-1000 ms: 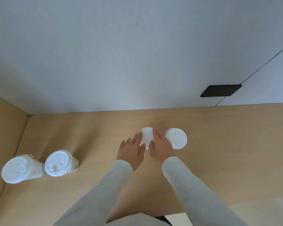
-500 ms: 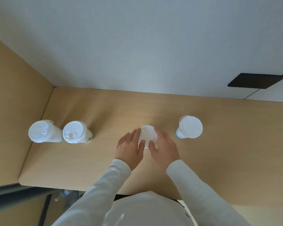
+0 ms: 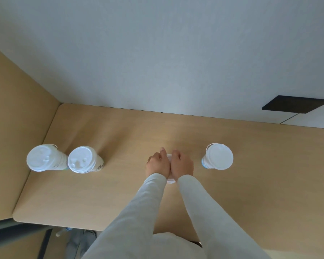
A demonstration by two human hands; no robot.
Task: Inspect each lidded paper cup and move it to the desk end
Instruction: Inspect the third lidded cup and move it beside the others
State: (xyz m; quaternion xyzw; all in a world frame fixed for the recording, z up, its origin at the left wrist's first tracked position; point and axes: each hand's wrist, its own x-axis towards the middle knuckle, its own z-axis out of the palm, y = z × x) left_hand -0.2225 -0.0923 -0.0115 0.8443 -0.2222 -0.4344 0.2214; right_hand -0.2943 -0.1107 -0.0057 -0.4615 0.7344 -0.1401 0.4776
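Both hands, left hand (image 3: 157,164) and right hand (image 3: 182,165), clasp a middle cup (image 3: 169,180) on the tabletop (image 3: 120,193); two lidded cups (image 3: 83,159) stand far left, another cup (image 3: 219,156) right.

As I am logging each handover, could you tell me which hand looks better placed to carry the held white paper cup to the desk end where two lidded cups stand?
Probably the left hand: it grips the white paper cup on the side facing the two lidded cups, so the right hand would reach across.

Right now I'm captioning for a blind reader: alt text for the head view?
Left hand and right hand clasp a lidded cup mid-desk. Two lidded cups stand at the left end, another to the right.
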